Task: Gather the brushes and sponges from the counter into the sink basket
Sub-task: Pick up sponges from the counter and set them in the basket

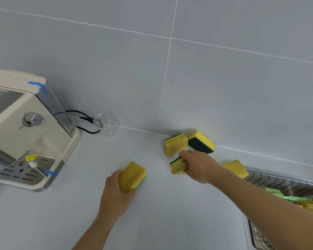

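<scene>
The right hand [199,165] is closed around a yellow-green sponge [177,166] just left of the sink basket [278,181]. The left hand [116,193] grips another sponge [132,175], well left of the basket, bare counter [170,213] between. Two sponges [175,144] lean by the wall beyond.

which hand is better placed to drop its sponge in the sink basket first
Probably the right hand: it grips a sponge and sits nearer the sink basket. The left hand holds its sponge farther off.
</scene>
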The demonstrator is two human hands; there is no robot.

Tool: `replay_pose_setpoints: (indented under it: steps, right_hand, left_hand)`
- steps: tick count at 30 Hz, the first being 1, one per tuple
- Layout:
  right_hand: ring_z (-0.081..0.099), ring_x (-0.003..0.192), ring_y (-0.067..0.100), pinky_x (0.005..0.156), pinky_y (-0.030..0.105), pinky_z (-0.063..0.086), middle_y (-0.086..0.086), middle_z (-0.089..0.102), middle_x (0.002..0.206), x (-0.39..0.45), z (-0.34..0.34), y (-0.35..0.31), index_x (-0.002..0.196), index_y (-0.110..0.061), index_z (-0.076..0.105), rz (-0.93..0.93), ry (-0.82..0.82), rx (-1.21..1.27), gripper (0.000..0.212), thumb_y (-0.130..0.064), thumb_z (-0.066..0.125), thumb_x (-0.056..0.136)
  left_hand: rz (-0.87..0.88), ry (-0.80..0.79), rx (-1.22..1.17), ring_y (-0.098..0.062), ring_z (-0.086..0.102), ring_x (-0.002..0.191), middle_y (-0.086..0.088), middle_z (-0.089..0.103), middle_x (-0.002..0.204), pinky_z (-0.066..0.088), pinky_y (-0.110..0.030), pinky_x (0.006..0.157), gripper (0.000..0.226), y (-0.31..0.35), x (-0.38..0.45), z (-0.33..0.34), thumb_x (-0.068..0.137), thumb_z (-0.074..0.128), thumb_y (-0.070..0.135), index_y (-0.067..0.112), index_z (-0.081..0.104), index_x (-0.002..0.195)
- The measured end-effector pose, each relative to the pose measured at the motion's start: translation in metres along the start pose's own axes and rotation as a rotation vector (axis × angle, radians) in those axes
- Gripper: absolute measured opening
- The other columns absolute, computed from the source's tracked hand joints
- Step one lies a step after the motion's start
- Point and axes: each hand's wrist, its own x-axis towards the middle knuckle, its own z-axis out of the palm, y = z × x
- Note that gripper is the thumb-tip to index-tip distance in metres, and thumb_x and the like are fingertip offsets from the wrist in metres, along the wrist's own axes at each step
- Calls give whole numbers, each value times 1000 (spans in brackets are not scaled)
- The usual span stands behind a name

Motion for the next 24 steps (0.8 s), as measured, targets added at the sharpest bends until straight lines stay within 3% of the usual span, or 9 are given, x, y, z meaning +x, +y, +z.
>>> replay_pose_setpoints:
  steps: [5, 9, 15, 20, 24]
  right_hand:
    - [58, 88, 16, 69, 25, 47, -3, 61, 100, -37, -1, -8, 115, -28, 54, 277, 149, 474, 35, -31, 68, 83]
    - [60, 93, 18, 65, 26, 48, -6, 61, 103, -63, 5, -11, 114, -34, 54, 483, 247, 868, 36, -37, 72, 83]
    - [61, 98, 24, 80, 46, 55, 8, 65, 111, -104, 11, -7, 105, -18, 66, 660, 357, 1533, 18, -22, 70, 89]
    - [63, 103, 29, 70, 42, 57, 9, 65, 117, -141, 19, 8, 117, -16, 62, 733, 420, 1902, 21, -23, 59, 96]
    - [70, 95, 25, 73, 38, 56, 7, 74, 109, -166, 28, 29, 121, -17, 64, 781, 485, 2178, 30, -33, 57, 96]
  left_hand:
    - [53, 27, -88, -19, 51, 109, 4, 50, 125, 46, -37, 92, 78, 9, -20, -3, 69, 81, 29, 21, 41, 135]
    - [98, 18, -193, -19, 55, 104, 4, 53, 118, 50, -36, 87, 75, 18, -38, -2, 66, 84, 26, 22, 44, 129]
    - [82, -57, -393, -12, 61, 99, 7, 58, 114, 50, -26, 77, 69, 28, -67, 18, 64, 87, 20, 31, 47, 119]
    - [85, -148, -534, -13, 63, 102, 4, 61, 117, 52, -28, 80, 68, 42, -81, 36, 61, 87, 21, 30, 52, 118]
    - [55, -185, -647, -17, 64, 104, -2, 60, 119, 50, -29, 80, 68, 62, -86, 49, 64, 86, 16, 27, 54, 123]
